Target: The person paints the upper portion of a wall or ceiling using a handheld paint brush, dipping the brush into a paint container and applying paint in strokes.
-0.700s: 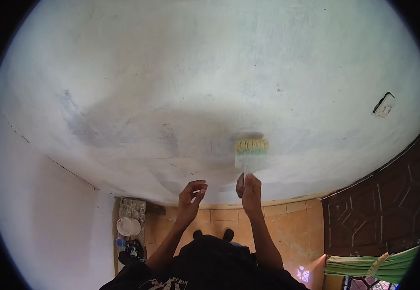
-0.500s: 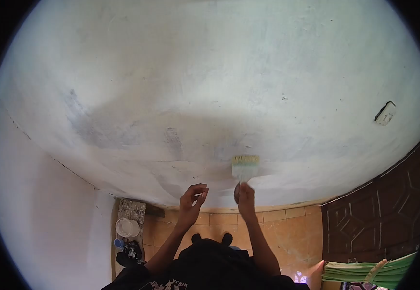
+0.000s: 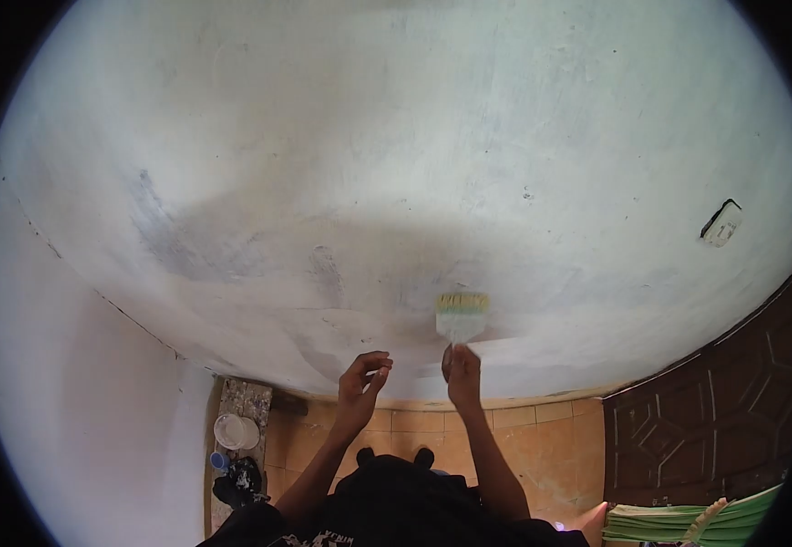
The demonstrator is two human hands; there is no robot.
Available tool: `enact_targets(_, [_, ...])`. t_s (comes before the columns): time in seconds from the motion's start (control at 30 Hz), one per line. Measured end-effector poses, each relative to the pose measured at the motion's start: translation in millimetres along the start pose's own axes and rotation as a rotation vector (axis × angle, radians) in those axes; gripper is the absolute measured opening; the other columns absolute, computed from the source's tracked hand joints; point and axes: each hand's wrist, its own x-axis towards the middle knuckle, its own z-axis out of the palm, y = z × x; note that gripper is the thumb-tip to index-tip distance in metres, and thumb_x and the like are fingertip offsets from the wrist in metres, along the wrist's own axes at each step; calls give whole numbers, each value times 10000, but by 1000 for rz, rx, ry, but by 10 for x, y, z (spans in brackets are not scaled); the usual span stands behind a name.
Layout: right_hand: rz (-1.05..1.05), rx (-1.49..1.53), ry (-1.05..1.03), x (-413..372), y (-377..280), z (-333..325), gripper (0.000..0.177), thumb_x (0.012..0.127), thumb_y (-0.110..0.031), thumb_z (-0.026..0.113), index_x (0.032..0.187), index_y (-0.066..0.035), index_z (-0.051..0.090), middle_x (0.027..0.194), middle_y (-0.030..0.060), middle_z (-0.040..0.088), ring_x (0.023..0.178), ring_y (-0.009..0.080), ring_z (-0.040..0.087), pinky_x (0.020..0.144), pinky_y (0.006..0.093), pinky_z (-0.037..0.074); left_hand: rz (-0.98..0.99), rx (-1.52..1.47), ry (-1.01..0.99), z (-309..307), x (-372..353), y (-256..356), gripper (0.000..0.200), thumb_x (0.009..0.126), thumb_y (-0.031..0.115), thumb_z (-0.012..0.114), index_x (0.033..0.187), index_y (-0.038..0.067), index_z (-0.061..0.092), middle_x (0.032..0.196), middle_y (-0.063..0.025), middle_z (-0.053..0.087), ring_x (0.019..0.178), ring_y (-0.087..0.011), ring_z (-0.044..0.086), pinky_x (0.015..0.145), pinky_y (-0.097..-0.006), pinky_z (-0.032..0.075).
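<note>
A wide paintbrush (image 3: 462, 319) is upright in my right hand (image 3: 462, 372), which is closed round its handle. Its yellowish bristles point up and overlap the whitish wall (image 3: 396, 137) in front of me. To the left of the brush, my left hand (image 3: 362, 381) is raised with loosely curled fingers, thumb apart from them and nothing between. Grey smudges and uneven pale patches show on the wall around and left of the brush.
At lower left, a paint-spattered bench (image 3: 246, 398) carries a white tub (image 3: 236, 432), a blue cup (image 3: 220, 460) and a dark, white-flecked bundle (image 3: 242, 480). A switch plate (image 3: 722, 223) sits on the wall at right. Below it are a dark carved door (image 3: 706, 419) and green curtain (image 3: 678, 523).
The view has shifted slightly, so the switch plate and wall marks sit a little further left. Both hands keep nearly the same pose, the brush still held in the right.
</note>
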Motion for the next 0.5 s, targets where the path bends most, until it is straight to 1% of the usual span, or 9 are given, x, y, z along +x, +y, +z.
enact_targets(0.07, [-37,-96,25,-229,475,-35,488,1002,-461,362,658,-117,388,520,-58,319,420,44,275,387,224,226,4,-24,6,17,-9,-13,226,929,112,577,1141,34,569,1035,-65,631,1003,-140,593,861,-295,468])
enact_targets(0.17, [301,-113,45,-673,514,8,487,1007,-449,357,654,-116,395,509,-46,325,420,51,312,394,229,269,-3,12,32,-22,-24,-22,229,928,114,579,1142,36,569,1038,-65,628,1003,-139,592,865,-295,466])
enact_targets(0.27, [122,-31,-29,-536,47,53,489,1007,-450,358,658,-109,394,513,-45,333,423,50,306,395,228,259,4,5,44,-61,-31,-46,232,927,115,582,1144,37,569,1035,-65,627,1001,-141,592,866,-297,465])
enact_targets(0.3, [29,-81,-10,-400,-169,72,492,1003,-456,364,665,-100,393,520,-44,334,425,46,297,390,224,236,-11,9,40,-43,-40,-44,231,927,115,581,1144,36,569,1035,-65,627,1002,-140,591,866,-297,465])
enact_targets(0.33, [80,-3,-30,-281,-471,80,428,1016,-371,375,708,-82,445,561,-39,368,494,56,337,453,234,284,-24,13,32,-25,-39,-32,230,928,115,579,1144,36,569,1034,-65,627,1003,-140,590,865,-298,465])
enact_targets(0.4, [103,78,-38,-68,-848,95,447,1012,-408,372,718,-78,443,564,-39,363,503,66,339,461,241,288,-24,9,17,18,-29,-7,230,930,116,577,1144,34,568,1033,-66,627,1005,-141,589,865,-299,465])
enact_targets(0.5, [79,58,-19,87,-655,30,448,1016,-392,363,703,-81,441,565,-40,365,501,68,340,459,246,292,-8,-8,7,71,-47,4,230,931,117,573,1143,28,568,1032,-66,627,1004,-142,589,865,-302,466])
